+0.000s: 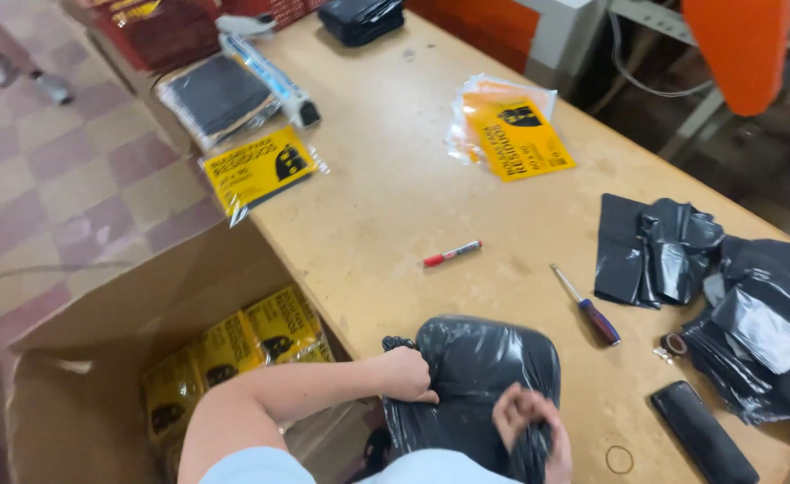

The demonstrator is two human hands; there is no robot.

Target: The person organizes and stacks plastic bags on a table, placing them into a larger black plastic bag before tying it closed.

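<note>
Two hands are working a bundle of black plastic bags (480, 376) at the near edge of the wooden table (386, 197). The left hand (408, 375) is clenching the bundle's left edge, pinning it against the tabletop so that it is not sliding. The right hand (525, 421) is curling its fingers into the plastic at the bundle's near right side, gripping a fold; the bundle is lying flat, pulled close to the body.

A red marker (451, 254) and a screwdriver (588, 306) are lying just beyond the bundle, apart from it and from each other. Loose black bags (709, 278) are piling up at the right, with a black case (704, 444) and a rubber band (619, 459) near them. Yellow label packs (513, 134) are resting further back, and one more pack (259, 170) is overhanging the left edge. A cardboard box (81, 394) is standing open on the pink tiled floor (63, 170) directly below the table's left edge, holding finished yellow packs (234, 350).
</note>
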